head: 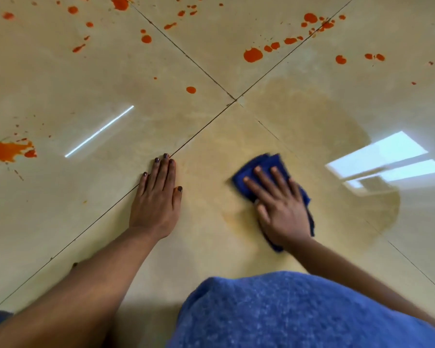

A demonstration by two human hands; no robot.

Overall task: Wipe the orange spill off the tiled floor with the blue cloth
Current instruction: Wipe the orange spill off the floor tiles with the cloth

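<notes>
— Pressing what, exactly?
— My right hand (280, 207) lies flat, fingers straight, on the blue cloth (269, 167), hiding most of it; its far edge blurs. My left hand (158, 194) rests spread on the tiled floor (86, 96).
— Room?
— Orange spill (253, 55) dots the far tiles; one patch (5, 150) is cut off left.
</notes>
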